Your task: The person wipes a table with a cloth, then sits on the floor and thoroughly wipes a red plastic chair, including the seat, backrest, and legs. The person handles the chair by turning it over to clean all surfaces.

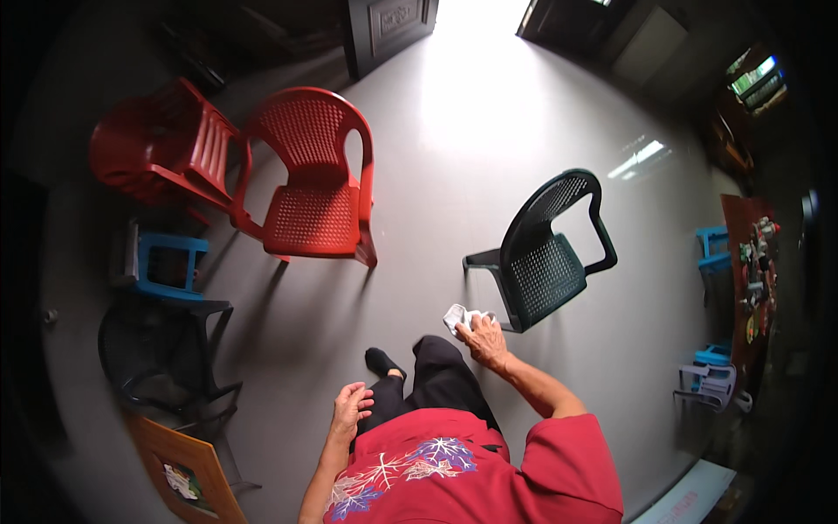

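Observation:
A crumpled white cloth [456, 318] is gripped in my right hand [483, 339], whose fingers bend over it. Just beyond that hand stands a dark green plastic armchair [547, 272] with a woven-pattern seat and back; the cloth is close to its near left leg, and I cannot tell if they touch. My left hand [353, 405] hangs near my left thigh, fingers loosely apart and holding nothing.
A red plastic armchair [312, 218] stands ahead on the left, beside stacked red chairs [166, 153]. Along the left are a blue stool [172, 265], a black chair [157, 354] and a wooden-framed board [192, 472]. Far right, a table [742, 210] carries small items. An open door [393, 31] is ahead.

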The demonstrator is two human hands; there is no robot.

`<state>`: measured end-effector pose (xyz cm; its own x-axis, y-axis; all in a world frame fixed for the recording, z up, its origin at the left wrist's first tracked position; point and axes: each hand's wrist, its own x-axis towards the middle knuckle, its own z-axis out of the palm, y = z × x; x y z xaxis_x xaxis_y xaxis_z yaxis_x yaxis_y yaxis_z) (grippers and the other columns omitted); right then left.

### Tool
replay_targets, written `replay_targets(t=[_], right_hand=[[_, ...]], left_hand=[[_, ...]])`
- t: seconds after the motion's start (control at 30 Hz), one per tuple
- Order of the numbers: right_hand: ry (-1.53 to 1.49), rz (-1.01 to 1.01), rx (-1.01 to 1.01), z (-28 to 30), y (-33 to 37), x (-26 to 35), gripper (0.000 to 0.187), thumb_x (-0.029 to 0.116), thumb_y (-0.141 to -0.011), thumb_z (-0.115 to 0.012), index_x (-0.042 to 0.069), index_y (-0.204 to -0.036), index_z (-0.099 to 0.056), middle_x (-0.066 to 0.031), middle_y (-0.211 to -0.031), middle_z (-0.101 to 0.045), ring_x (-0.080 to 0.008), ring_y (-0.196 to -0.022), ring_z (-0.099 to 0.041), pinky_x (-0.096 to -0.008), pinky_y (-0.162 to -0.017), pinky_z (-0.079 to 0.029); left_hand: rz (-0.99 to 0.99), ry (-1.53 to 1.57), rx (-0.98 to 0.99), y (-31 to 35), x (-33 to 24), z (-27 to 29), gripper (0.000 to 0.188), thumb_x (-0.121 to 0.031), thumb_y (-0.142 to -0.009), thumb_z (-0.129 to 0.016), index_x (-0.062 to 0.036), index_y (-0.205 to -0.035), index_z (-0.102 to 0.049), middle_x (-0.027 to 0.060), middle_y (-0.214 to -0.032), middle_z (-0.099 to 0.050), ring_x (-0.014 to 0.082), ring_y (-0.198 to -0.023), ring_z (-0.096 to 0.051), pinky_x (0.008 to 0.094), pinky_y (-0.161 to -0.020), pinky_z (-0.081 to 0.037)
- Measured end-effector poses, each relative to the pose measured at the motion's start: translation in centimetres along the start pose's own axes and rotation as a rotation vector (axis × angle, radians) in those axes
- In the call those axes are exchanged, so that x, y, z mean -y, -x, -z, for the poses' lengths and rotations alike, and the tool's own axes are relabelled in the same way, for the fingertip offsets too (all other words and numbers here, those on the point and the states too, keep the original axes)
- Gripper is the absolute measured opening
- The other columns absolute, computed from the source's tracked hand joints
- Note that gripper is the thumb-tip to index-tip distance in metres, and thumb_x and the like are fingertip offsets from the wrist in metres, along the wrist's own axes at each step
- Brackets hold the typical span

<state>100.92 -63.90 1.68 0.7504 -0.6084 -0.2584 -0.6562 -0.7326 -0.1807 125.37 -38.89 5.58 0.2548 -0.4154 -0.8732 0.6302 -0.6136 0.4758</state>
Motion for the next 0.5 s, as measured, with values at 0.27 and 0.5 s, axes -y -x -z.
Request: replay_targets(t=[0.27,0.5], right_hand=[[-0.584,0.042,0.006,0.1,-9.0,7.1,0.052,0.02,-0.073,-0.067,0.007,-0.119,-0.045,-0.0202,-0.097,-0.053,-0.0368,-0.088,-0.053,-0.0457,-0.078,-0.043],[-1.221,-0.114,0.555,0.4,-14.1,3.7,0.068,0.028,-0.074,-0.067,0.002,-0.13,-0.039,-0.0187,-0.129,-0.043,-0.0297,-0.118,-0.046,-0.0351,-0.097,-0.039]], left_hand=[[0.279,0.372,-0.015,-4.3,-5.4,-6.9,0.048,-0.036,-0.085,-0.064,-0.0109,-0.123,-0.047,0.0096,-0.107,-0.06,0.0233,-0.098,-0.059,0.0416,-0.079,-0.051],[0.17,0.712,0.017,-10.1,-6.6,-9.9,0.039,-0.016,-0.084,-0.057,-0.0044,-0.121,-0.051,0.008,-0.103,-0.061,0.0225,-0.08,-0.065,0.0367,-0.059,-0.055]])
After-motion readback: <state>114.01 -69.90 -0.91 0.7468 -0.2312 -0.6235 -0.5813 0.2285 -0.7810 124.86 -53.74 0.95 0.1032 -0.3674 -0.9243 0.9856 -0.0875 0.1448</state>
